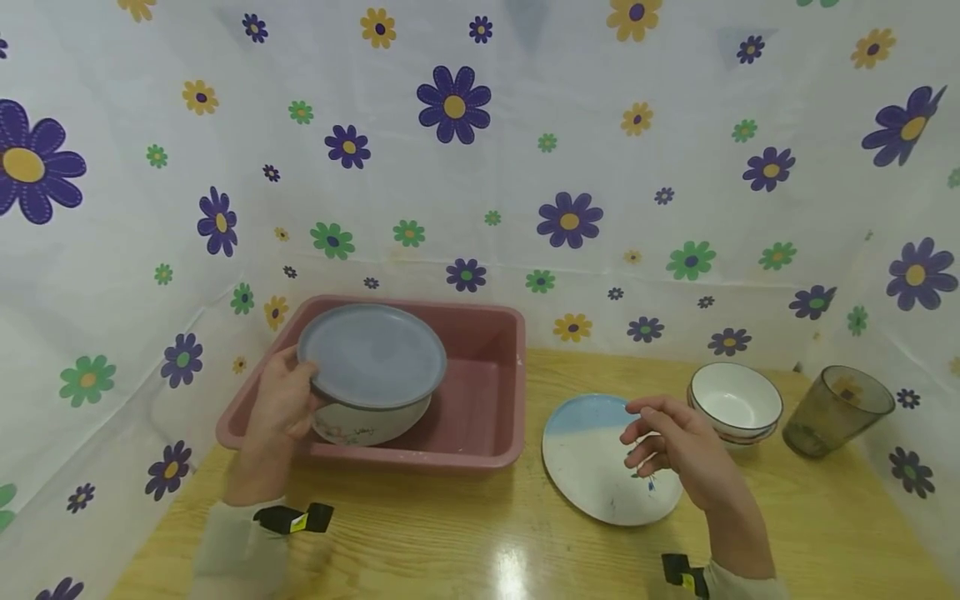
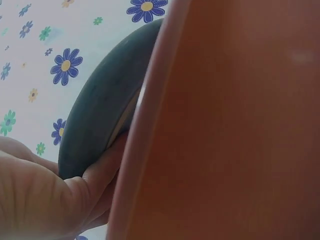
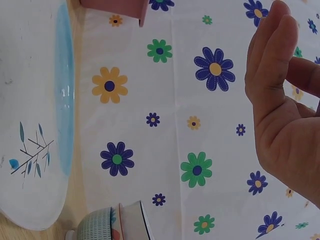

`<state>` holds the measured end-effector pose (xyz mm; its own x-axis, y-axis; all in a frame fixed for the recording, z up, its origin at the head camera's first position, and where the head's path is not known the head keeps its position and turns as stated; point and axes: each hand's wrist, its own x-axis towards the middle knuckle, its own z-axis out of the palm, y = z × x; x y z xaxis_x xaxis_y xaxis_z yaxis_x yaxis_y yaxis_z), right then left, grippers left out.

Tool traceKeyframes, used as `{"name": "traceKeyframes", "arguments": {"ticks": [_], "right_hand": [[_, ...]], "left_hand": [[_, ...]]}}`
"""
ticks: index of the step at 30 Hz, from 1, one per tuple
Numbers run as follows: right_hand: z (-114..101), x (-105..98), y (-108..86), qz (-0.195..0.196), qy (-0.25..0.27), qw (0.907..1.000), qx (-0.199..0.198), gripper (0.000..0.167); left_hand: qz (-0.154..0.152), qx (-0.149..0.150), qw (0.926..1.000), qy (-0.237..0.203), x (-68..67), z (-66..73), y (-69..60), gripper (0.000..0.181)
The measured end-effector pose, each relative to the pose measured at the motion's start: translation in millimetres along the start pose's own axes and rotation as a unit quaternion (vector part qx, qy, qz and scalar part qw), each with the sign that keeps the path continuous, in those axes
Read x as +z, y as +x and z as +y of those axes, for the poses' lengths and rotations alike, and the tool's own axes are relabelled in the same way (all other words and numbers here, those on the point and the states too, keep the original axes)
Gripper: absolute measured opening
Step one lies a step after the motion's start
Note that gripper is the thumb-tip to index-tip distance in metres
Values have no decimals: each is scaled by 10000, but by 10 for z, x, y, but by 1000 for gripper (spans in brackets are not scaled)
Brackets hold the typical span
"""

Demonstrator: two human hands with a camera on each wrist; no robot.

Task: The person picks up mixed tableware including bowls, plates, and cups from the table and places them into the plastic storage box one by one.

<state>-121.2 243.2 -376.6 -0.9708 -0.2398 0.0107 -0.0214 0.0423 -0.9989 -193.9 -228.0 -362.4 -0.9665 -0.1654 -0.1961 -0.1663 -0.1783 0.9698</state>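
Note:
My left hand (image 1: 281, 400) grips the left edge of a round blue-grey plate (image 1: 372, 356), which is tilted above a white patterned bowl (image 1: 367, 423). That bowl sits in a pink basin (image 1: 504, 450) and is partly covered by the plate. From the left wrist, the hand (image 2: 45, 195) pinches the plate's edge (image 2: 105, 100), while the basin wall (image 2: 225, 120) hides the rest. Over a white plate (image 1: 592, 467) with a blue band hovers my right hand (image 1: 686, 446), its fingers loosely bent and holding nothing. The right wrist view shows that hand (image 3: 285, 110) apart from the plate (image 3: 35, 100).
Stacked bowls (image 1: 735, 400) stand right of the white plate, beside a tinted glass (image 1: 836, 412) that leans. A flowered white sheet (image 1: 510, 183) surrounds the wooden table (image 1: 420, 533) at the back and sides.

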Motion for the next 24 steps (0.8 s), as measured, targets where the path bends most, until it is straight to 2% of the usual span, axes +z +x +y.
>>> {"name": "traceKeyframes", "arguments": {"ticks": [4, 15, 20, 24], "right_hand": [[16, 4, -14, 40, -11, 10000, 81, 22], [46, -1, -12, -98, 98, 9999, -91, 21], [45, -3, -7, -155, 128, 9997, -115, 20], [39, -1, -10, -193, 139, 9997, -97, 20]], "left_hand": [[-122, -17, 9999, 44, -53, -14, 37, 61], [-18, -307, 9973, 673, -195, -49, 148, 60], [30, -310, 9956, 889, -259, -98, 182, 59], [-76, -271, 9956, 893, -283, -131, 205, 58]]}}
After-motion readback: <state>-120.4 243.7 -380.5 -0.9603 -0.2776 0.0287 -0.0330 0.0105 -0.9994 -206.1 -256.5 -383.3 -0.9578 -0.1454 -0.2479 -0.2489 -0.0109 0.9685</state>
